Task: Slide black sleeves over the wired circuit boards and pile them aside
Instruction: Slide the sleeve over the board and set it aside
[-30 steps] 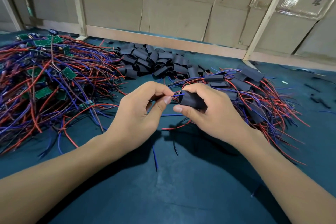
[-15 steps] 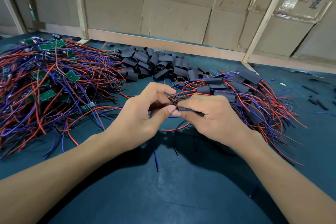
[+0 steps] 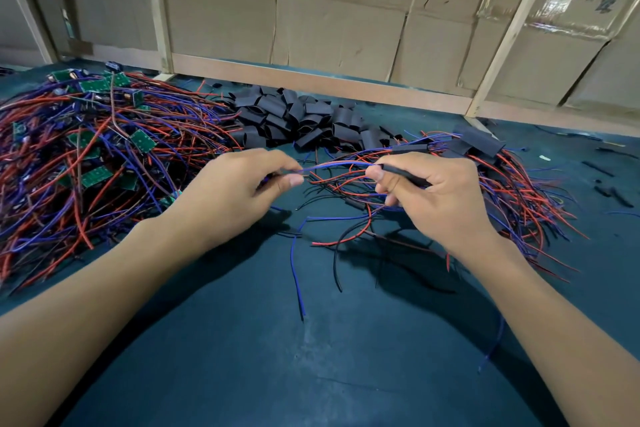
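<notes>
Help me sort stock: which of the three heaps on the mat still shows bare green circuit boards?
The heap on the left: green boards show among its red and blue wires. The middle heap is loose black sleeves only, and the right heap holds boards already sleeved in black.

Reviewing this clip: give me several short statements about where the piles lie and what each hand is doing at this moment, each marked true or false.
1. The heap of loose black sleeves lies at the back of the dark green table, near the cardboard wall. True.
2. The pile of bare green circuit boards with red and blue wires lies on the person's right. False: it lies on the left; the sleeved pile is on the right.
3. The right hand has a grip on a black sleeved piece. True.
4. The left hand lies flat and open on the table. False: it pinches wire ends.
</notes>
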### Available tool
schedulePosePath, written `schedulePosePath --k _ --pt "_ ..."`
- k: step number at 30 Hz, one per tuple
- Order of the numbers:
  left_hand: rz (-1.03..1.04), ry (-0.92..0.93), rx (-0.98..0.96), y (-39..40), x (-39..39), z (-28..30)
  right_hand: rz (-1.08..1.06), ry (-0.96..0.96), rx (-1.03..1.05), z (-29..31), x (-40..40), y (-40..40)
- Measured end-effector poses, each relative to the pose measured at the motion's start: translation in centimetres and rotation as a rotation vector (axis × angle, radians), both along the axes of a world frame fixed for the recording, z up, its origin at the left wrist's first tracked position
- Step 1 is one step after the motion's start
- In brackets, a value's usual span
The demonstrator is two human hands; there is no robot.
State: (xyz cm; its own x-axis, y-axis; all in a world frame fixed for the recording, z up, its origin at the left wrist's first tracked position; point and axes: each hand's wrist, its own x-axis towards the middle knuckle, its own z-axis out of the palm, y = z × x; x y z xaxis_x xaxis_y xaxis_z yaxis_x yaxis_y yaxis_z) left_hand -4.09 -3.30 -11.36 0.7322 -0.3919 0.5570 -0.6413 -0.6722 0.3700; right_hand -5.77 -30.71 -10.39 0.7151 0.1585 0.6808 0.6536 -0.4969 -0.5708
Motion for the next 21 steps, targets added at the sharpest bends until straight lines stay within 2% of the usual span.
schedulePosePath --k 3,5,7,10,14,17,21 --pt "-0.011 -0.069 -0.04 0.3 0.0 0.7 -0.08 -0.074 -0.17 0.1 0.0 -0.2" --pt "-0.021 -0.039 -0.053 0.3 -0.2 0.9 -0.175 -0.102 -0.323 0.1 -0.1 -0.3" --pt "-0.055 0.045 -0.052 0.3 -0.3 1.0 -0.226 -0.079 -0.352 0.1 -0.2 -0.3" --pt "-0.129 -0.003 -0.019 0.1 -0.5 0.8 -0.257 -0.063 -0.356 0.2 -0.4 0.2" --pt "-0.135 0.092 -0.248 -0.7 -1.3 0.8 -0.253 -0.171 -0.526 0.4 -0.4 0.7" --pt "-0.151 0.109 -0.36 -1.4 -1.8 0.9 -0.192 -0.169 -0.462 0.6 -0.6 1.2" --pt "-0.265 0.25 -0.555 -2.7 -2.6 0.7 -0.085 -0.127 -0.352 0.4 -1.0 1.8"
